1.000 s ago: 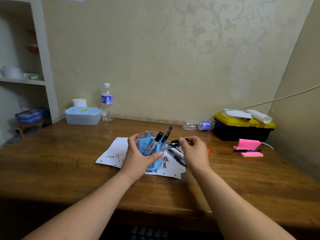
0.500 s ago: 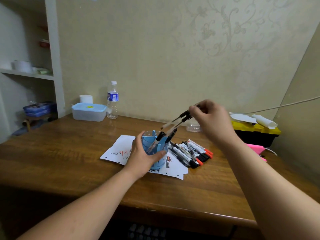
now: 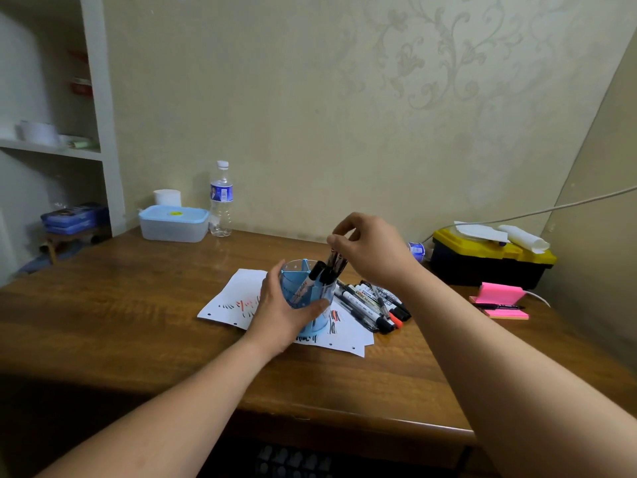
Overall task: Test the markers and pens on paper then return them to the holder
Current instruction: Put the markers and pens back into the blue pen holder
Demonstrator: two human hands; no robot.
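Note:
A round light-blue pen holder [image 3: 299, 274] with inner dividers stands on a white sheet of paper [image 3: 238, 291] marked with black and red strokes. My left hand [image 3: 282, 308] wraps around the holder's near side. My right hand [image 3: 370, 248] hovers just above the holder's right rim, fingertips pinching the tops of two dark pens [image 3: 335, 265] whose lower ends are inside the holder. A black-capped marker [image 3: 310, 281] leans in the holder too. Several markers and pens [image 3: 374, 301] lie in a pile on the table right of the holder.
A lidded plastic box [image 3: 174, 223], a paper roll and an upright water bottle [image 3: 221, 199] stand at the back left. A black and yellow toolbox [image 3: 489, 258] sits at the back right, with pink sticky notes [image 3: 499, 300] and a pen in front. A shelf unit rises at left.
My right hand lifted two pens from the pile, carried them up and left, and now holds them upright with their tips lowered into the holder. My left hand stayed on the holder.

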